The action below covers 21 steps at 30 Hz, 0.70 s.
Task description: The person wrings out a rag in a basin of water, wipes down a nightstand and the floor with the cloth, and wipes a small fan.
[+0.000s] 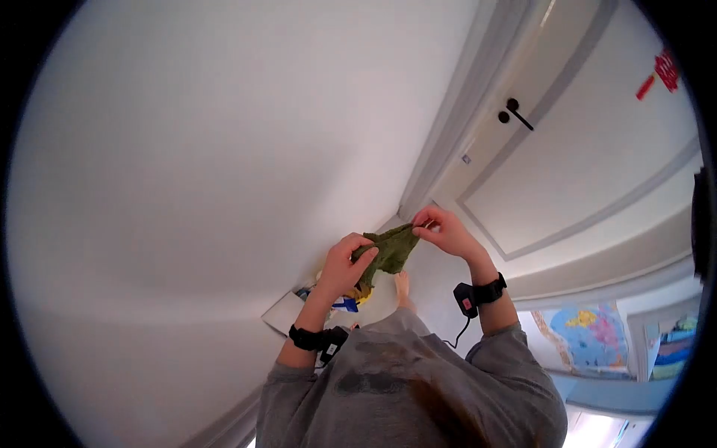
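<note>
A dark green cloth [394, 248] hangs stretched between my two hands in the middle of the view. My left hand [349, 261] grips its left part between thumb and fingers. At the upper right corner of the cloth, my right hand [439, 228] pinches the edge. The lower part of the cloth droops in loose folds. Below and behind it, a yellow item [364, 294] and a blue item [346, 305] show partly, near my left forearm.
A white door [575, 149] with a black handle [519, 116] stands at the right, and a white wall [187, 149] fills the left. A bare foot [403, 287] is on the floor. At the lower right are a colourful map [590, 336] and a shelf with folded items [676, 349].
</note>
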Each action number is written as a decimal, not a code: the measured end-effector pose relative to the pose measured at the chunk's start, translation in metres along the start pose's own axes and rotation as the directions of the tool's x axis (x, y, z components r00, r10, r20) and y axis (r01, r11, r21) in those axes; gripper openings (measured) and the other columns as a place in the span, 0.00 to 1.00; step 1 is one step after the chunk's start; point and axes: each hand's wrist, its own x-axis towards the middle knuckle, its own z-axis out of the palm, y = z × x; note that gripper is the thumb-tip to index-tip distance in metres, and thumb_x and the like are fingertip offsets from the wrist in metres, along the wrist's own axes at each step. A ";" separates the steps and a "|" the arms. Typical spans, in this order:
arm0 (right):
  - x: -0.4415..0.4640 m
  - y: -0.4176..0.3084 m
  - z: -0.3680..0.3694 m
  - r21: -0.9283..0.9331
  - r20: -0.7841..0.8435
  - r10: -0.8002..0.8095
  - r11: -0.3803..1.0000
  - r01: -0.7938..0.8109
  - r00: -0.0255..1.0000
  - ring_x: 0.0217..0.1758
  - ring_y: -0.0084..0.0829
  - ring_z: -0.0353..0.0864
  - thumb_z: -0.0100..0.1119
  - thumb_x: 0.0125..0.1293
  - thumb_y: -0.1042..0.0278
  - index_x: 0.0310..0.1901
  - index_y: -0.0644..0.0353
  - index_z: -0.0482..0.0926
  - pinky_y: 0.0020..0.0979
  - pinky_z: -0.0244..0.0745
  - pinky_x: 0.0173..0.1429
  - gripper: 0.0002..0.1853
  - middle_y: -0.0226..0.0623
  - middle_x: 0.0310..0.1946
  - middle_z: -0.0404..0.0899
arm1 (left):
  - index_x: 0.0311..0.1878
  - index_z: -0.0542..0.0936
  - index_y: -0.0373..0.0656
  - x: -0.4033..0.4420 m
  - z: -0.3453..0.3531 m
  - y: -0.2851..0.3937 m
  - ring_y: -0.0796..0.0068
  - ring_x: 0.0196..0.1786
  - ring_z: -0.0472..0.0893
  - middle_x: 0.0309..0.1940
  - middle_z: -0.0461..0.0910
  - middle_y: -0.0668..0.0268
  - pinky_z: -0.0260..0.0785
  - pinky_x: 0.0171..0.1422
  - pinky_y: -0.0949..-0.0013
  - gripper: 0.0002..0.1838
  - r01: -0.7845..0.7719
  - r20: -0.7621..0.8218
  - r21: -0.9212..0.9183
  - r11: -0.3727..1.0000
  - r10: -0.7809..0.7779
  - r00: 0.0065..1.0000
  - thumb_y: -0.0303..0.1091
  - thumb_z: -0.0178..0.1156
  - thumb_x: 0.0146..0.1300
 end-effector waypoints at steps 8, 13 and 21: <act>0.084 0.131 -0.218 -0.203 -0.707 -0.020 0.963 -0.176 0.707 0.37 0.32 0.78 0.55 0.66 0.62 0.44 0.62 0.76 0.29 0.73 0.43 0.13 0.38 0.35 0.79 | 0.37 0.77 0.37 0.090 0.035 -0.030 0.60 0.35 0.76 0.34 0.76 0.60 0.69 0.39 0.64 0.10 0.100 0.165 0.245 0.964 -0.143 0.976 0.34 0.60 0.59; 0.144 0.226 -0.321 -0.427 -0.815 -0.129 0.792 -0.436 0.565 0.47 0.42 0.77 0.54 0.66 0.60 0.49 0.63 0.73 0.37 0.72 0.51 0.16 0.45 0.44 0.77 | 0.37 0.77 0.36 0.145 0.054 -0.033 0.59 0.34 0.76 0.32 0.76 0.59 0.69 0.38 0.65 0.10 0.197 0.079 0.241 0.950 -0.222 0.972 0.33 0.61 0.58; 0.164 0.274 -0.329 -0.666 -0.745 -0.295 0.373 -0.646 0.599 0.49 0.42 0.76 0.58 0.62 0.58 0.50 0.56 0.74 0.40 0.72 0.51 0.18 0.39 0.46 0.77 | 0.37 0.78 0.36 0.165 0.065 -0.031 0.59 0.33 0.76 0.32 0.76 0.59 0.69 0.36 0.65 0.10 0.251 0.051 0.190 0.949 -0.265 0.963 0.33 0.61 0.58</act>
